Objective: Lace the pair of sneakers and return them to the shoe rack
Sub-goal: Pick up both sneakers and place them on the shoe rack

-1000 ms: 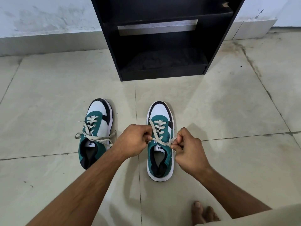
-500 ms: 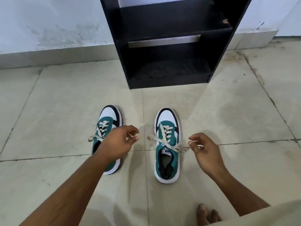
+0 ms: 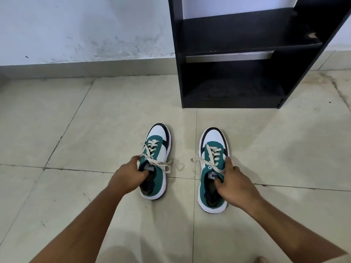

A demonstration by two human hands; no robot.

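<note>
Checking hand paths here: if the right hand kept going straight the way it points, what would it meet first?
The right hand already grips the right sneaker; beyond its toe, bare floor, then probably the rack base.

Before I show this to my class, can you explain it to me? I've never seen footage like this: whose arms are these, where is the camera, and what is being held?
There is no machine here. The camera is worn on a person's head and looks forward and down, so the two bare arms reaching in from the bottom belong to the wearer.

On the tiled floor stand two green and white sneakers, toes pointing away, both with cream laces threaded through. The left hand grips the left sneaker at its opening, fingers tucked inside the collar. The right hand grips the right sneaker the same way.

Ahead, against the wall, stands a black shoe rack; the shelves in view hold no shoes. Both sneakers look to be resting on the floor, not yet lifted.
</note>
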